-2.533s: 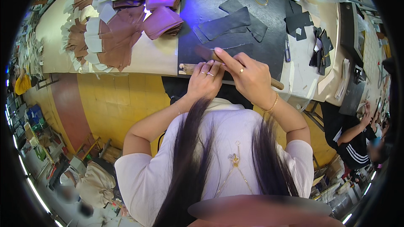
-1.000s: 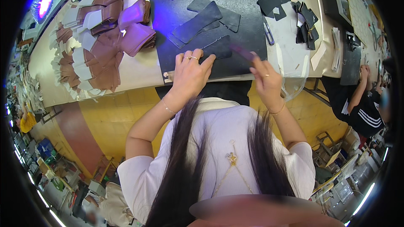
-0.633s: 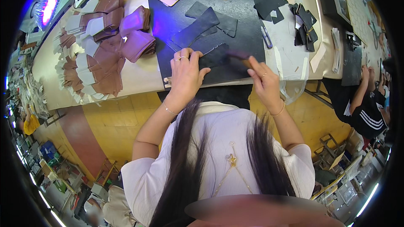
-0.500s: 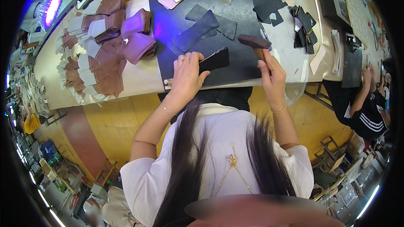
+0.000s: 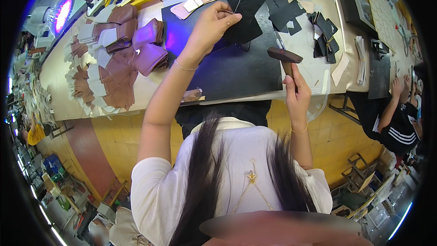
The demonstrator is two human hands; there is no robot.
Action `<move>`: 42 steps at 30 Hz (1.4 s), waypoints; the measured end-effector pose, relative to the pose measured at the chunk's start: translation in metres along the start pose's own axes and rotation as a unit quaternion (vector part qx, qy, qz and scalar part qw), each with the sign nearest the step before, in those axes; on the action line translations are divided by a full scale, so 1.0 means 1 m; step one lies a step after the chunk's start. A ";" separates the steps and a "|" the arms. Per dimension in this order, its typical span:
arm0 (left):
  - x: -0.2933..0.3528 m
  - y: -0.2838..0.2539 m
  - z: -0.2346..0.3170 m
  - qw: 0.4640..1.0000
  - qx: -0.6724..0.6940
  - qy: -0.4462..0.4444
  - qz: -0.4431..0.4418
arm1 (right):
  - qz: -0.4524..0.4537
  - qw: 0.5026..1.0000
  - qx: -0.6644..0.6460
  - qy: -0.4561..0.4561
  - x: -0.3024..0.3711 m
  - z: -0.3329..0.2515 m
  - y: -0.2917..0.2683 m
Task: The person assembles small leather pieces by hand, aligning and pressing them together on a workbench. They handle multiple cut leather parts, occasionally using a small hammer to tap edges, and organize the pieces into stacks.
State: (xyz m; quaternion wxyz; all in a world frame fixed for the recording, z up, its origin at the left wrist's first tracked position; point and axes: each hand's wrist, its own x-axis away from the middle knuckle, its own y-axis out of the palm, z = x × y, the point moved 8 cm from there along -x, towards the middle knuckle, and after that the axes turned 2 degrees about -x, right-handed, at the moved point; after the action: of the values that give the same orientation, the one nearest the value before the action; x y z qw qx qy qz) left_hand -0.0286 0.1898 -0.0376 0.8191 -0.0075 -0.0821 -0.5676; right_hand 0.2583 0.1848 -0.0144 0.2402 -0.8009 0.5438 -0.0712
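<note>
My left hand (image 5: 213,27) is raised over the far part of the black mat (image 5: 250,75), thumb and fingers pinched on a black leather piece (image 5: 249,7). The piece hangs spread out, with a rough pale line along its middle. Behind it, the loose black strips on the mat are mostly hidden. In my right hand (image 5: 298,93) is a hammer (image 5: 285,55), gripped by its wooden handle, its dark head up over the mat's right edge and apart from the leather.
Stacks of brown leather pieces (image 5: 118,66) cover the table's left, near a glowing purple lamp (image 5: 61,14). Pink and tan strips (image 5: 195,2) lie at the mat's far edge. Black pieces (image 5: 325,36) and a dark tray (image 5: 353,2) are to the right. Another person (image 5: 396,114) works farther right.
My left hand has moved up and away from the near mat, lifting the black leather piece, which now shows spread out. The hammer in my right hand has shifted slightly right and down.
</note>
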 end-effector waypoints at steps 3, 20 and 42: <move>0.004 -0.006 -0.019 0.989 -0.143 -0.031 0.033 | -0.006 1.000 0.001 0.027 0.000 0.003 -0.004; 0.125 -0.031 -0.020 0.851 -0.525 -0.007 0.002 | -0.079 0.996 0.005 -0.051 -0.007 -0.013 0.031; 0.152 -0.019 -0.015 0.837 -0.540 0.077 0.045 | -0.111 0.972 0.173 -0.114 0.002 -0.032 0.044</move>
State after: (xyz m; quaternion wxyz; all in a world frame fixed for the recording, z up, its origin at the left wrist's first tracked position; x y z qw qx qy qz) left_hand 0.0079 0.0404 -0.0325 0.7132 -0.4088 0.3009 -0.4834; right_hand 0.2102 0.1602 -0.0077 0.4260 -0.8054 0.4002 -0.0982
